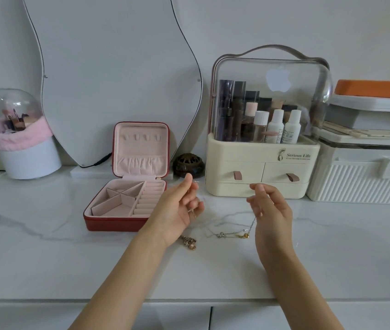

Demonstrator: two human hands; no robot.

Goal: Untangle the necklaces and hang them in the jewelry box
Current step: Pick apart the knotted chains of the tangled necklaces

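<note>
I see the necklaces (233,231) as thin pale chains with small gold and silver charms, lying tangled on the white marble counter (46,258) between my two raised hands, just right of the open red jewelry box (127,184) with its pink lining. My left hand (177,210) curls its fingers around a fine strand with a small charm hanging by the palm. My right hand (270,208) pinches a chain that drops to the heap.

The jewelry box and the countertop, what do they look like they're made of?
Jewelry box: red shell, probably faux leather by its smooth matte sheen; pink lining looks like soft velvety fabric. Countertop: white with grey veins and a light gloss, marble or a marble-look stone.
</note>
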